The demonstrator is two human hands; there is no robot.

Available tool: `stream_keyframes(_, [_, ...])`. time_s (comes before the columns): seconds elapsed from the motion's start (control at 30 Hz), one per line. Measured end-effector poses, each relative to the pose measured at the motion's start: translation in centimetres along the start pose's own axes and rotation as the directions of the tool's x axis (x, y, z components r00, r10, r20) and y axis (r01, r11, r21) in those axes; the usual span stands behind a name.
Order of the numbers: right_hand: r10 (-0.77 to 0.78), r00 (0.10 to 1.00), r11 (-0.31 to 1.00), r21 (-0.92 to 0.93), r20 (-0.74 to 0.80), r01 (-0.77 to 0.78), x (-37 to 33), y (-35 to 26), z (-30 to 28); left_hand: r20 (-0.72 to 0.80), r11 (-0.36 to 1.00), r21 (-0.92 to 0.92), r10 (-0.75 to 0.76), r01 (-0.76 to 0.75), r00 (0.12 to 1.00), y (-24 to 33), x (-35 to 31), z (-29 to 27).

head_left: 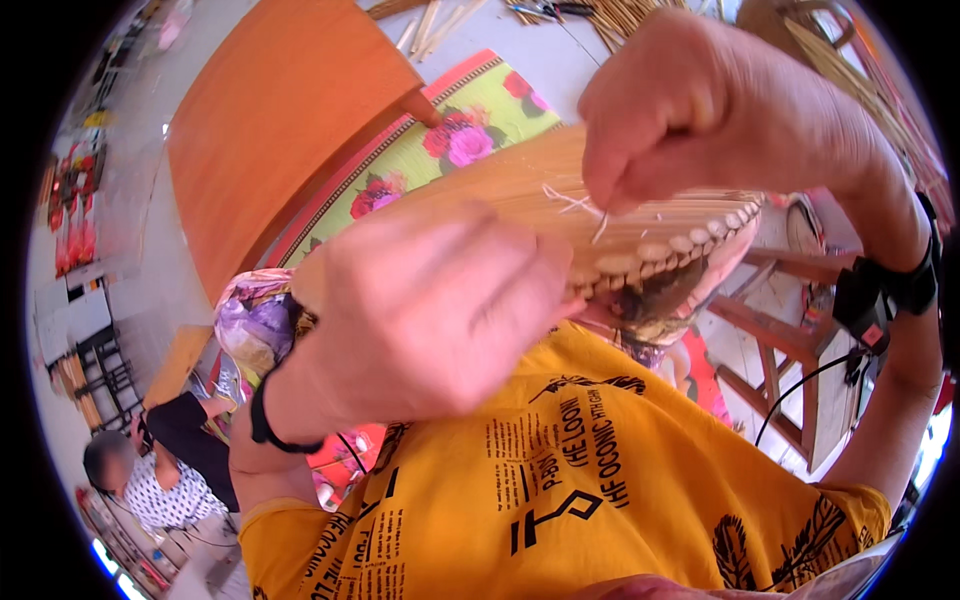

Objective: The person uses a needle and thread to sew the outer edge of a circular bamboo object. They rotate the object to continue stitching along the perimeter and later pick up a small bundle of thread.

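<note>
Pinching, right hand (690,115): fingers (615,140) closed up tight, thumb against the curled forefinger, gripping a thin dark sliver (605,216), only the bottom end visible, so can't tell what kind.
Blurry left hand (410,310): fingers (500,255) bent in, back of the hand toward the camera; way too smeared to say how far open or if holding anything, so can't tell.
Pale strands (572,203): loose and crossed over the slats, just beside the sliver, between both hands.
Slatted piece (520,175): tan, made of long thin strips, below both hands and right in front of the yellow shirt (560,450), with a row of round pale ends (655,252) along the near edge.
Wrists: black band (262,415) on the left, black gadget (862,305) strapped on the right.
Bunched purple cloth (255,325): beyond the left wrist.
Floral mat (470,135): past the slatted piece, partly under an orange-brown wooden panel (290,110).
Sticks (630,20): scattered on the floor up top.
Wooden stool (780,335): off to the right.
Other person (180,490): dotted white top, lower left, well apart.
</note>
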State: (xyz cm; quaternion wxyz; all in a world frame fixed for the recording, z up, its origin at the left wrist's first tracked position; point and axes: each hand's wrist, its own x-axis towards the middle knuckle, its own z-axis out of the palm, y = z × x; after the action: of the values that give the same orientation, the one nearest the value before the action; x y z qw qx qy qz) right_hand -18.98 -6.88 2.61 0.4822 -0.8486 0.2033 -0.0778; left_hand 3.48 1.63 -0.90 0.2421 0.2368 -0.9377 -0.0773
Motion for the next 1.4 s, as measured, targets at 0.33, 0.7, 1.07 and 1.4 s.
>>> stream_keyframes(0.33, [0.209,0.978,0.976,-0.064,-0.017,-0.210,7.1,-0.5,-6.0,-0.046,0.968,-0.248,-0.061,0.048,0.997,-10.1,0.8,-5.3])
stream_keyframes(0.7, [0.253,0.967,0.967,-0.014,0.011,-0.253,9.8,1.4,-9.2,-0.222,0.993,-0.104,0.034,-0.058,0.975,-14.7,1.9,-4.9])
stream_keyframes(1.07, [0.341,0.940,0.939,0.044,0.020,-0.342,10.3,0.6,-9.7,-0.179,0.992,-0.123,0.015,-0.038,0.984,-15.5,2.2,-5.0])
stream_keyframes(1.4, [0.350,0.937,0.937,0.036,-0.024,-0.349,9.8,0.9,-9.3,-0.159,0.995,-0.103,-0.027,0.011,0.987,-15.6,2.7,-4.9])
